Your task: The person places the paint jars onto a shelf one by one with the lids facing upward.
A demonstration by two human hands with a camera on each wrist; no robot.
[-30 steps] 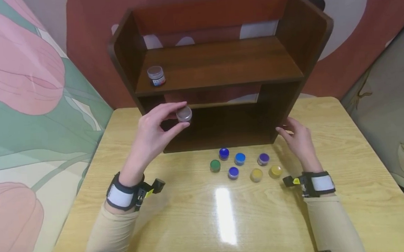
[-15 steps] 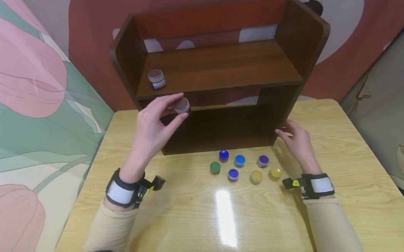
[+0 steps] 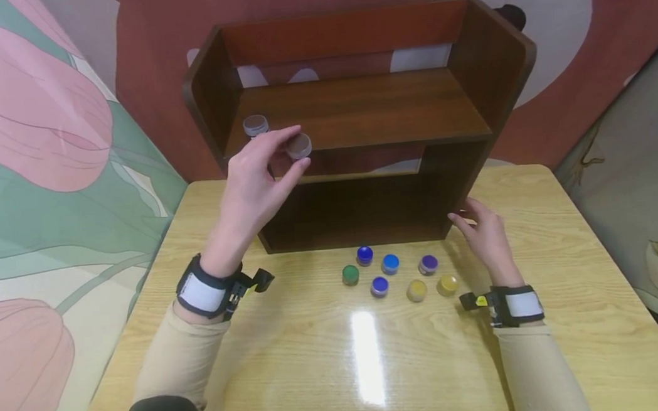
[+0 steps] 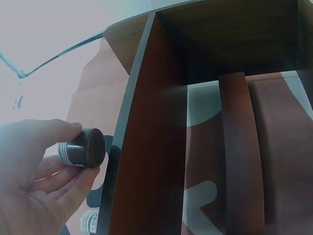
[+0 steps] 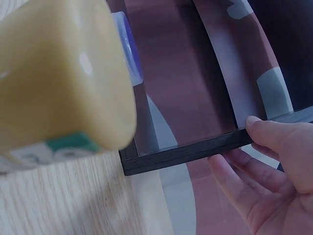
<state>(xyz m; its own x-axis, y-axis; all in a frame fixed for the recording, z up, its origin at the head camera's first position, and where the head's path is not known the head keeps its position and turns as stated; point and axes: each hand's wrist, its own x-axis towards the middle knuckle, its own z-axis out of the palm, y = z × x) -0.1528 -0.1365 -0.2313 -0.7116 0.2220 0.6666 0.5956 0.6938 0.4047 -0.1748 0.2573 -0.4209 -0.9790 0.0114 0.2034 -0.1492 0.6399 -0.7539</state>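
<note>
My left hand (image 3: 251,182) pinches a small dark paint jar (image 4: 85,149) between thumb and fingertips, at the front edge of the upper board of a brown wooden shelf (image 3: 368,112). A second clear-lidded jar (image 3: 255,123) stands on that board at its left end, partly covered by the left hand in the head view. Down at the lower right, my right hand (image 3: 484,230) grips the front edge of the shelf's side panel (image 5: 190,147), thumb on the inner face and fingers on the outer.
Several small paint jars stand on the wooden table before the shelf: a green jar (image 3: 351,275), blue ones, a purple jar (image 3: 428,265) and two yellow ones. One yellow jar (image 5: 63,78) looms close in the right wrist view. Patterned cloth (image 3: 37,248) hangs behind and beside the table.
My left hand has risen with the dark jar from in front of the lower compartment to the upper board's edge. The right hand stays on the side panel.
</note>
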